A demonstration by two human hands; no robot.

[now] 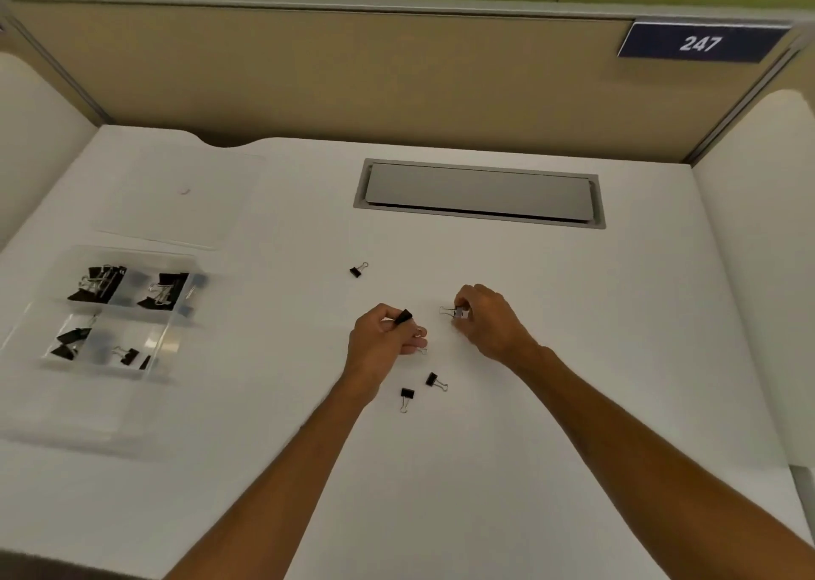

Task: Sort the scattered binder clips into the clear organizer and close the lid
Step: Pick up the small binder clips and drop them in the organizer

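Pinching a black clip (403,316), left hand (381,337) sits beside right hand (489,319) pinching a second clip (458,313), organizer (163,341) well apart.

I see a smooth, matt white desk (573,359). The small black binder clips (407,393) look like painted metal with shiny wire handles. The clear plastic organizer (132,309) is glossy, faintly frosted. The grey cable flap (478,191) looks like satin metal.
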